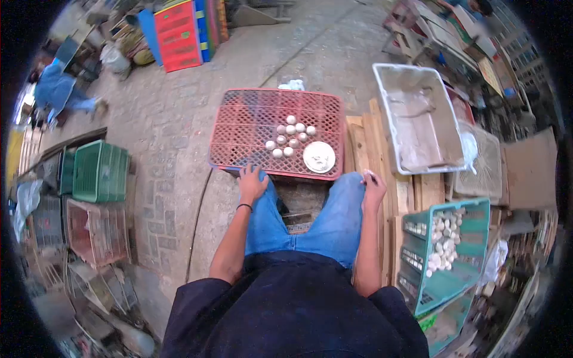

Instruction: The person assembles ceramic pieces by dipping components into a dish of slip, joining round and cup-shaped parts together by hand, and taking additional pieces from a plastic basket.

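Observation:
My left hand (252, 182) lies on my left knee with its fingers spread, the tips by the near edge of a red plastic crate (245, 131). Over my right knee, my right hand (374, 190) has its fingers pinched together; whatever small thing they hold is too small to make out. On the crate's lattice top several whitish round balls (290, 129) sit in a loose cluster. Close to them, near the crate's right front corner, is a round white dish (319, 156) with pale bits in it.
To my right, a teal crate (453, 292) holds many whitish pieces (443, 238). Beyond it stands a white tub (412, 113), beside wooden planks (376, 143). Green crates (98, 173) are stacked at left. A person in blue (57, 89) is at far left, another person (477, 7) at upper right.

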{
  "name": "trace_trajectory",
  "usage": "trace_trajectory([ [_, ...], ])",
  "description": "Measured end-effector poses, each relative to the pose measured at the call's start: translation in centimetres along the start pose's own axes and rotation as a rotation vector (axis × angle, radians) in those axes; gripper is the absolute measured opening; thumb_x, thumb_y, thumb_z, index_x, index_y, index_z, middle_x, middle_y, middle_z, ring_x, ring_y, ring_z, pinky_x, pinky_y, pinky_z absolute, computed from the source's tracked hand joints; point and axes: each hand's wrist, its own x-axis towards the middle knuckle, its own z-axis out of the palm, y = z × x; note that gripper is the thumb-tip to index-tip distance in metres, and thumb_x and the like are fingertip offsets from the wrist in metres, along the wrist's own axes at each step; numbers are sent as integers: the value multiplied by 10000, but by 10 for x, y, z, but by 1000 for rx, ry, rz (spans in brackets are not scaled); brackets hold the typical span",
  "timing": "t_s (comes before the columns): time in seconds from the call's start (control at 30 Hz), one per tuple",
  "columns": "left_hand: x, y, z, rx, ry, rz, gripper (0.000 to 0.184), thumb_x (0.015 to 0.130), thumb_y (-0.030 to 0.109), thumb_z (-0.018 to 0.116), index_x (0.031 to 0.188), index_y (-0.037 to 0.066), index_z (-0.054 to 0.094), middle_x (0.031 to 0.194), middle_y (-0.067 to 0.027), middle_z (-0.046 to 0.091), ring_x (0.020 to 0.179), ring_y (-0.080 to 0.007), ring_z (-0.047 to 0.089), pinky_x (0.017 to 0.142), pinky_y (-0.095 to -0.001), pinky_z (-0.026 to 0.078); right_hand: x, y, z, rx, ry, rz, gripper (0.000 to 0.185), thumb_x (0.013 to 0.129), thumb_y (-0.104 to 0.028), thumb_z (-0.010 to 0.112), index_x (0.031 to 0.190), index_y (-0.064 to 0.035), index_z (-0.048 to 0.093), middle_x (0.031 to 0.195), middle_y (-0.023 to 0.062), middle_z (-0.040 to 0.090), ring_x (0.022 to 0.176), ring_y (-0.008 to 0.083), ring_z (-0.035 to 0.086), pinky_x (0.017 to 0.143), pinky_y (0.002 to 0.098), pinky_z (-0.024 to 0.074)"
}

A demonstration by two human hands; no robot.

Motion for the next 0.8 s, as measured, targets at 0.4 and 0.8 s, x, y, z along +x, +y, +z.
trace_trajectory([
  [0.4,9,-16,4,-17,38,214,450,795,361,604,1133,67,559,1244,-196,478,1108,-380,461,935,-468,381,-28,-131,-158,167,315,-217,143,840,-54,595,920,63,618,812,125,642,687,178,632,658,310,540],
  [0.8,14,-22,3,83,-4,279,430,824,332,589,1146,49,551,1219,-184,495,1130,-357,449,964,-455,338,22,-62,-357,-177,520,-110,140,792,-95,634,821,28,573,711,128,638,586,173,631,498,254,504],
])
